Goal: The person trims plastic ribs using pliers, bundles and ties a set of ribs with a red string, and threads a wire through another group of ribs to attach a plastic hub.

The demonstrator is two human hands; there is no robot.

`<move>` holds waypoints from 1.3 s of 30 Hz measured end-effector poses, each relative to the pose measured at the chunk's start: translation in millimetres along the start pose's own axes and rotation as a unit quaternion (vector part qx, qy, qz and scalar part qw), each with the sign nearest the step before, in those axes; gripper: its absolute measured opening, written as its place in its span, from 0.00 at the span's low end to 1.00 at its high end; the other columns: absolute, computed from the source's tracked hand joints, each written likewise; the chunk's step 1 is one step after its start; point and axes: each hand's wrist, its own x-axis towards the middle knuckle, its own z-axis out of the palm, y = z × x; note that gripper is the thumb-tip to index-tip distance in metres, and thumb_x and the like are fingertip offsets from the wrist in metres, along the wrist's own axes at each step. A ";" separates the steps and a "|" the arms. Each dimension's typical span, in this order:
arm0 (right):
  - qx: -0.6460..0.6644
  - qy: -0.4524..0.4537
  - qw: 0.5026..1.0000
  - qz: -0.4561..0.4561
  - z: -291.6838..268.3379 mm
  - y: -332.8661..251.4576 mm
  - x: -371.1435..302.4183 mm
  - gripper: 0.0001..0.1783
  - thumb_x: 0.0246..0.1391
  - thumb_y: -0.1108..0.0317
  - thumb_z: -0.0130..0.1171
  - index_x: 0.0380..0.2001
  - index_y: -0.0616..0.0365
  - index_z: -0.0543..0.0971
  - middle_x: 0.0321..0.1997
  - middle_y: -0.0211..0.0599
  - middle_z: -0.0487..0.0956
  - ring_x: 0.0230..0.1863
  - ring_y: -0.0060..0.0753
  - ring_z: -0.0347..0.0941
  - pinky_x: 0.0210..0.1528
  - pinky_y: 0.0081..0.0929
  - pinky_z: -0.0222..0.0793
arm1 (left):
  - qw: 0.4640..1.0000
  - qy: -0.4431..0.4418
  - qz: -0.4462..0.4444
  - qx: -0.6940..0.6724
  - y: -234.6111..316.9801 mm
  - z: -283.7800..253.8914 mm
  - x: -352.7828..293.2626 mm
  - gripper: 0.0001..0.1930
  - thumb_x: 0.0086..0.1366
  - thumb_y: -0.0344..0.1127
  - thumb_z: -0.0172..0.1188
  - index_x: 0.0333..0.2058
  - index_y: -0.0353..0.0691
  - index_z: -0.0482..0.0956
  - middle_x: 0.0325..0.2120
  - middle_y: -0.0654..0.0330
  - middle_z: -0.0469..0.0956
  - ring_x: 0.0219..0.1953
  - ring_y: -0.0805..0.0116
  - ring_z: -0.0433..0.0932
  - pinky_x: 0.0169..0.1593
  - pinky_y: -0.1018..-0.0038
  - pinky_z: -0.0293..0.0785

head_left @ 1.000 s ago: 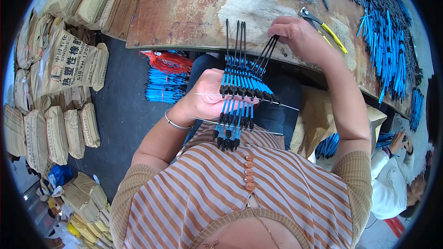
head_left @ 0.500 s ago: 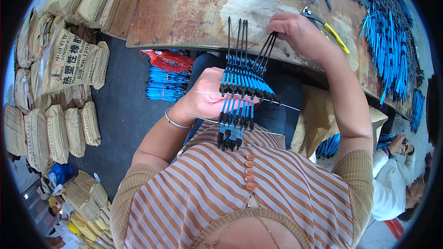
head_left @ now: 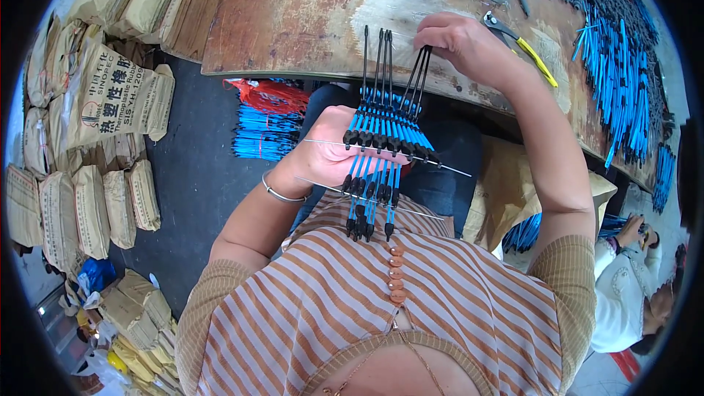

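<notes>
Left hand (head_left: pixel 334 158) clenched around blue-black rods (head_left: pixel 378 147), palm hidden; right hand (head_left: pixel 458 40) pinching tips.

Stacked along the left on the dark floor: bulging tan paper sacks with dark printed labels (head_left: pixel 110 95), some lying flat.

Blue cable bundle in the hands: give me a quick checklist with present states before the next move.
1. Left hand grips the blue cable bundle: ok.
2. Right hand pinches the black cable tips at the top: ok.
3. Two thin metal rods run across the bundle: ok; whether they are threaded through cannot tell.
4. Lower black ends level with one another: not ok, they sit staggered.
5. Yellow-handled pliers lie on the wooden table beside the right hand: ok.
6. Loose blue cable pile lies on the table's right side: ok.
</notes>
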 end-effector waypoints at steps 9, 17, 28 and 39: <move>-0.104 -0.022 0.994 -0.005 3.5 -10.3 15.7 0.17 0.44 0.81 0.49 0.40 0.56 0.72 0.37 0.40 0.73 0.40 0.46 0.70 0.41 0.35 0.67 | 0.999 -0.004 0.035 -0.011 4.1 -3.3 2.9 0.09 0.53 0.27 0.61 0.33 0.31 0.77 0.27 0.56 0.80 0.29 0.67 0.80 0.33 0.77 0.76; -0.038 -0.143 0.988 0.033 -5.5 -7.0 25.0 0.24 0.43 0.84 0.44 0.45 0.50 0.69 0.40 0.43 0.69 0.43 0.48 0.69 0.43 0.37 0.66 | 0.996 -0.023 0.060 0.065 3.8 -5.0 2.7 0.08 0.52 0.29 0.62 0.31 0.33 0.79 0.26 0.57 0.79 0.28 0.64 0.80 0.31 0.76 0.74; -0.059 -0.111 0.989 0.074 -6.2 -17.4 18.8 0.20 0.41 0.86 0.46 0.38 0.54 0.72 0.41 0.43 0.71 0.44 0.50 0.69 0.45 0.37 0.66 | 0.982 0.055 -0.111 -0.146 -11.2 6.0 -7.0 0.08 0.51 0.29 0.62 0.31 0.33 0.79 0.25 0.57 0.79 0.26 0.65 0.79 0.30 0.76 0.74; -0.057 -0.095 0.993 0.040 -0.3 -12.1 26.6 0.20 0.40 0.86 0.45 0.38 0.55 0.72 0.42 0.43 0.71 0.44 0.50 0.69 0.45 0.36 0.66 | 0.997 0.006 -0.048 -0.062 1.5 -6.3 -1.9 0.10 0.51 0.29 0.62 0.32 0.31 0.78 0.28 0.55 0.80 0.30 0.64 0.80 0.35 0.76 0.75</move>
